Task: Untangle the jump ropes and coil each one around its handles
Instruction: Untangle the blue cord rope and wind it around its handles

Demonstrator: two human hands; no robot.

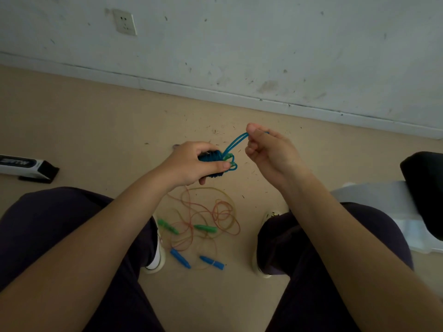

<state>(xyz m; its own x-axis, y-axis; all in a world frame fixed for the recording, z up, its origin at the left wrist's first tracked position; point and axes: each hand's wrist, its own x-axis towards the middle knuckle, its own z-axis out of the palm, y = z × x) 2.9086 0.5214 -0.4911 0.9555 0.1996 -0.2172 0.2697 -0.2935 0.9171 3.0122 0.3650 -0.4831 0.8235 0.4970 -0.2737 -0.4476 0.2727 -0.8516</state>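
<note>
Dim, flat indoor light, bluish cast on wall (263, 44). No hard shadows, no glare. Wide-angle bend along baseboard (215, 92) toward frame edges. Overall soft; forearms at bottom blurred.

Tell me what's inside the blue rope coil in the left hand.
A green handle tip pokes out of the blue rope coil that the left hand grips. The rest of the handles is covered by the windings and fingers.
</note>
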